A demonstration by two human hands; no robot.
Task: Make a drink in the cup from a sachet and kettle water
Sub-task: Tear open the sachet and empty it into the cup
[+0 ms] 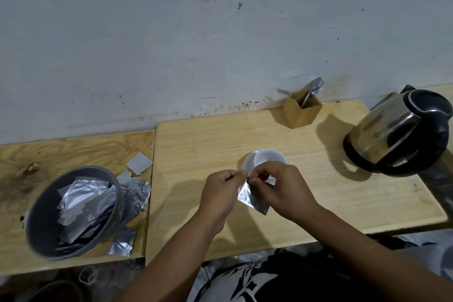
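A silver foil sachet (250, 197) hangs between my two hands just in front of the white cup (266, 155) on its white saucer (248, 163). My left hand (221, 192) pinches the sachet's top left corner. My right hand (282, 189) pinches the top edge right beside it, fingers closed. The sachet's lower part dangles free above the wooden table (306, 203). A steel kettle (402, 132) with a black handle and base stands at the right, apart from the cup.
A grey bowl (46, 208) holding several foil sachets sits on the left table, with more sachets scattered beside it (133, 193). A wooden holder (302, 111) with spoons and a fork stands by the wall. A gap runs between the two tables.
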